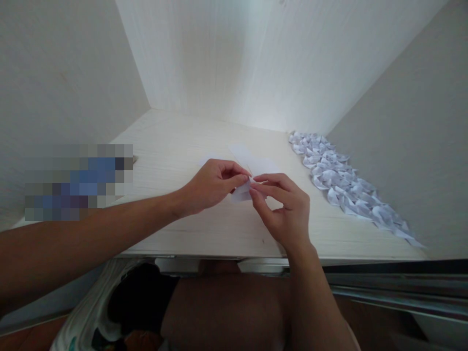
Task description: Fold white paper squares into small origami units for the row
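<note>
Over the middle of the white tabletop, both hands meet at a small piece of white paper (251, 181). My left hand (214, 184) pinches its left side between thumb and fingers. On the other side, the fingertips and thumb of my right hand (287, 207) close on the same paper. A fold shows in it, but its full shape is partly hidden by the fingers. Flat white paper sheets (239, 152) lie on the table just behind and beneath the hands.
Many boat-like folded white papers (336, 178) lie in a long band along the right wall. A blurred-out bluish object (86, 180) lies at the left. White panels enclose the tabletop (175, 131) at the back and both sides; its front edge is near my lap.
</note>
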Tool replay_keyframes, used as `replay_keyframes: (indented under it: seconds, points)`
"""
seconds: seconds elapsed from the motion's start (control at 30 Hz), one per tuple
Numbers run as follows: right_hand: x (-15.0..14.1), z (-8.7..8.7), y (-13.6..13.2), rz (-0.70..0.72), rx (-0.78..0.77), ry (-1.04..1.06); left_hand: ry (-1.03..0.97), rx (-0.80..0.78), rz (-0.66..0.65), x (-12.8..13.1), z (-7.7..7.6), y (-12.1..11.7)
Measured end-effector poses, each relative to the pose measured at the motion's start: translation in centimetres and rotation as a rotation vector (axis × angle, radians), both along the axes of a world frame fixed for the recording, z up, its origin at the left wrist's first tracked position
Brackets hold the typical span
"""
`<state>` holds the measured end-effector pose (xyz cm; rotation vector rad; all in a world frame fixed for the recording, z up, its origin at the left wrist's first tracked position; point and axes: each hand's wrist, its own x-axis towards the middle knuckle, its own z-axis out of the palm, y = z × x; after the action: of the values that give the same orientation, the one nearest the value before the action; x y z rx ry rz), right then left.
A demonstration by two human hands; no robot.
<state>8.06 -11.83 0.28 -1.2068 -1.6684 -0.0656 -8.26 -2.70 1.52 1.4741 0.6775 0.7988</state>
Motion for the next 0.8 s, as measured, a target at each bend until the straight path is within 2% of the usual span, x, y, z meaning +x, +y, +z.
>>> replay_keyframes:
  seconds: [0.1,0.33,0.47,0.6,0.8]
  points:
    - [-0.24,-0.15,0.16,0.029,-0.1,0.208,0.027,0.052,-0.032,-0.1,0.04,0.06]
    - [-0.93,-0.44,0.81,0.142,-0.367,0.918,0.042,0.255,-0.014,-0.33,0.34,0.09]
    - [-0.94,-0.15,0.88,0.234,-0.57,1.175,0.037,0.353,0.008,-0.37,0.21,0.05]
    - [-0.95,-0.01,0.8,0.239,-0.618,1.206,0.038,0.365,0.034,-0.37,0.05,0.07]
    - [-1.05,-0.4,0.88,0.106,-0.454,0.94,0.026,0.209,0.026,-0.41,-0.13,0.26]
